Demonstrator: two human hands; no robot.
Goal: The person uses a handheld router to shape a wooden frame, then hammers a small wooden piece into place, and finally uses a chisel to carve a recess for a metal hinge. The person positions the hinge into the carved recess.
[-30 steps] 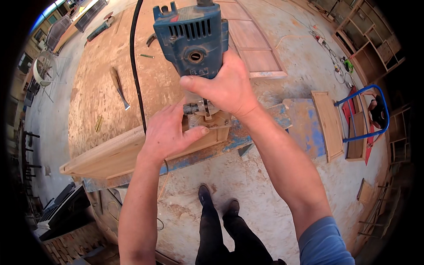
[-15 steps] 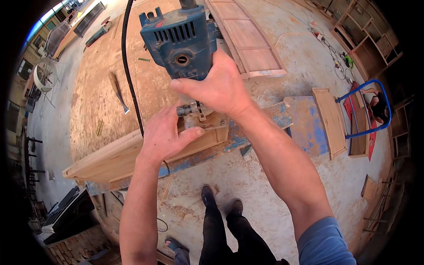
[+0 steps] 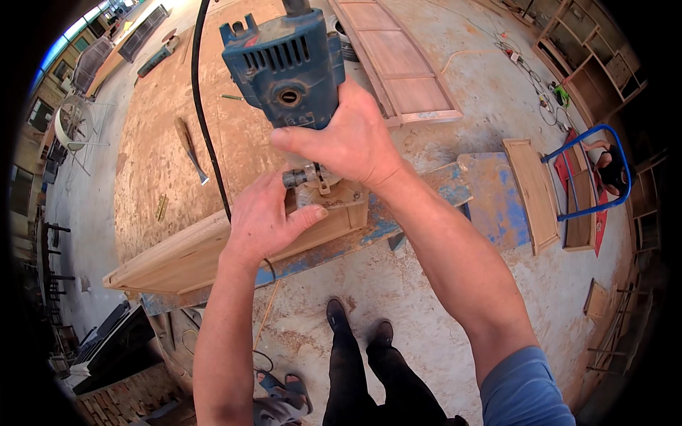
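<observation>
A blue router [image 3: 295, 67] stands upright, its base on the edge of a wooden panel [image 3: 192, 259]. My right hand [image 3: 352, 135] wraps round the lower part of its body, thumb across the front. At the base, my left hand [image 3: 263, 216] grips low down, fingers going over the far side and thumb along the near side. Next to those fingers a black knob [image 3: 293, 178] and a metal bracket show. The cutting bit is hidden. A black cord [image 3: 202, 106] hangs left of the router and passes behind my left hand.
A chisel [image 3: 190, 150] and a hinge [image 3: 161, 207] lie on the plywood bench top [image 3: 153, 142]. Beyond are an angle grinder [image 3: 158, 57] and a framed panel [image 3: 398, 60]. Someone crouches right by a blue-handled cart [image 3: 618, 153]. Another person's sandalled feet [image 3: 295, 387] show at the bottom.
The router has shifted slightly left in view, with my right hand still round it. Another person's feet have come further into view at the bottom. The crouching person has moved slightly.
</observation>
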